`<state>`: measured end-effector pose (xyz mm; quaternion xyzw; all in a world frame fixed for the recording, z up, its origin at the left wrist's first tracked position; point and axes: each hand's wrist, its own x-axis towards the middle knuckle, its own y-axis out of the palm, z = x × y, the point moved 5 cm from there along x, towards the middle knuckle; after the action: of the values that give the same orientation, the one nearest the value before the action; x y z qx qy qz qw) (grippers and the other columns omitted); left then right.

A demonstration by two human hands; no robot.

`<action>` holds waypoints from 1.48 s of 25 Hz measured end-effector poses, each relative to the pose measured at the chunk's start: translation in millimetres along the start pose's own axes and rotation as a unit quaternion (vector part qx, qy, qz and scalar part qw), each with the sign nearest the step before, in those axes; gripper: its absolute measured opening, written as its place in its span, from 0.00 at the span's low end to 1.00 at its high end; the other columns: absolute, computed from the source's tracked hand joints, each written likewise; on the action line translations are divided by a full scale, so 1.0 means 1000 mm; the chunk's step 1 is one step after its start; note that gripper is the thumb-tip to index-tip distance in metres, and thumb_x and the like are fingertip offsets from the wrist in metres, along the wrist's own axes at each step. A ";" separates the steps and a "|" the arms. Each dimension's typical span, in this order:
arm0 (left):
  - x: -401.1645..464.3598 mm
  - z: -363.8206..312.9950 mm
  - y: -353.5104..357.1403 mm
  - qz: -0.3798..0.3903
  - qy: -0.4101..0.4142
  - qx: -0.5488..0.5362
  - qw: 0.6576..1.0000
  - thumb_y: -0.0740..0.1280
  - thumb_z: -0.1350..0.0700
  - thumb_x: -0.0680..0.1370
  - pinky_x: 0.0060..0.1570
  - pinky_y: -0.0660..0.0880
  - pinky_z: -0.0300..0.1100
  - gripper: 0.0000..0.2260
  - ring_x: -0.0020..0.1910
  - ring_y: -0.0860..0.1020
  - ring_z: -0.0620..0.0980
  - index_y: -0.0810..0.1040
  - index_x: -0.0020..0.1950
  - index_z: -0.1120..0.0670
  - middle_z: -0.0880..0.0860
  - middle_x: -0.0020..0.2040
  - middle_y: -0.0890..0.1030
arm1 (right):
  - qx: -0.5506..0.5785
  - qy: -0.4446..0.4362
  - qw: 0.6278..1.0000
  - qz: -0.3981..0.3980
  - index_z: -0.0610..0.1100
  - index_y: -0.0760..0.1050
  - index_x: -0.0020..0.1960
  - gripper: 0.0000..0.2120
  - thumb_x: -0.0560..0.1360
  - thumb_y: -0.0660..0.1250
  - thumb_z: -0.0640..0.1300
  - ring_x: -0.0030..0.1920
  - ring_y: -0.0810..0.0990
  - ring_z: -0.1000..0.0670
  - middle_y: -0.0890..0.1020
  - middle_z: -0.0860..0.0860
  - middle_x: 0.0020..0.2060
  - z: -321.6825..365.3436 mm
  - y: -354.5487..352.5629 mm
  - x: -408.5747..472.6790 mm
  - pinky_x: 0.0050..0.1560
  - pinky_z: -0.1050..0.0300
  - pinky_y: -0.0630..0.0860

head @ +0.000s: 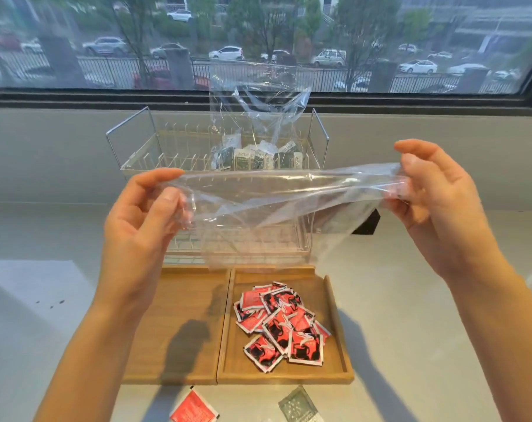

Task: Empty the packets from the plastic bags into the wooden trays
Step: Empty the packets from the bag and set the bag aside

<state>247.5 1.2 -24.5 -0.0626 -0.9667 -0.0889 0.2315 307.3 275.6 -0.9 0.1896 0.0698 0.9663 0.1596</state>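
Both hands are raised above the desk (411, 315), stretching a clear bag (258, 205) between them. The left hand (143, 220) pinches the bag's left edge between thumb and curled fingers, palm turned toward the camera. The right hand (435, 202) grips the right edge the same way, thumb against the fingertips with the plastic caught between, the other fingers loosely bent. The bag hangs slack and looks empty, its lower part drooping over the trays. Below it, two wooden trays sit side by side and touching: the right tray (335, 306) holds a heap of red packets (280, 324), while the left tray (173, 330) has bare wood showing. On the desk in front of the trays lie one red packet (193, 406) and one grey packet (299, 406), apart from each other. Behind, a clear rack (136, 159) holds a second bag (258, 105) standing open, with grey packets (252, 159) at its base.
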 end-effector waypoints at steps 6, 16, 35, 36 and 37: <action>-0.011 0.029 -0.020 0.028 0.011 0.093 0.995 0.64 0.53 0.73 0.41 0.73 0.27 0.08 0.35 0.75 0.37 0.77 0.48 0.41 0.41 0.34 0.78 | -0.130 -0.046 0.990 0.037 0.56 0.77 0.46 0.13 0.73 0.63 0.38 0.35 0.81 0.57 0.82 0.57 0.33 -0.032 -0.006 -0.011 0.32 0.66 0.77; -0.132 0.198 -0.051 0.037 -0.399 0.181 0.898 0.64 0.70 0.72 0.22 0.69 0.30 0.14 0.28 0.73 0.49 0.70 0.57 0.66 0.56 0.36 0.74 | -0.204 0.366 0.908 -0.003 0.36 0.70 0.58 0.16 0.72 0.65 0.30 0.19 0.74 0.57 0.75 0.44 0.30 -0.233 -0.061 -0.118 0.23 0.65 0.74; -0.053 0.240 -0.044 -0.004 -0.445 0.256 0.858 0.55 0.52 0.79 0.64 0.66 0.49 0.21 0.64 0.70 0.55 0.62 0.69 0.60 0.58 0.66 0.71 | -0.428 0.307 0.850 0.020 0.44 0.56 0.72 0.27 0.76 0.59 0.49 0.45 0.74 0.48 0.79 0.40 0.56 -0.261 -0.040 -0.015 0.54 0.49 0.73; -0.047 0.244 -0.042 -0.001 -0.447 0.258 0.856 0.56 0.53 0.79 0.63 0.66 0.48 0.21 0.63 0.70 0.55 0.62 0.69 0.60 0.58 0.65 0.72 | -0.419 0.308 0.854 0.009 0.43 0.57 0.71 0.26 0.77 0.60 0.47 0.42 0.73 0.50 0.80 0.41 0.52 -0.265 -0.039 -0.012 0.51 0.50 0.73; -0.044 0.247 -0.041 0.003 -0.447 0.260 0.856 0.57 0.54 0.78 0.60 0.68 0.46 0.20 0.61 0.72 0.54 0.62 0.69 0.60 0.58 0.62 0.74 | -0.410 0.307 0.859 -0.004 0.43 0.60 0.70 0.24 0.76 0.60 0.46 0.40 0.73 0.51 0.81 0.44 0.46 -0.269 -0.039 -0.010 0.48 0.51 0.73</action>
<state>172.2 7.5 -267.1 -0.0357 -0.9539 0.2036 -0.2175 222.7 289.2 -258.7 -0.1995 -0.2866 0.9160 0.1975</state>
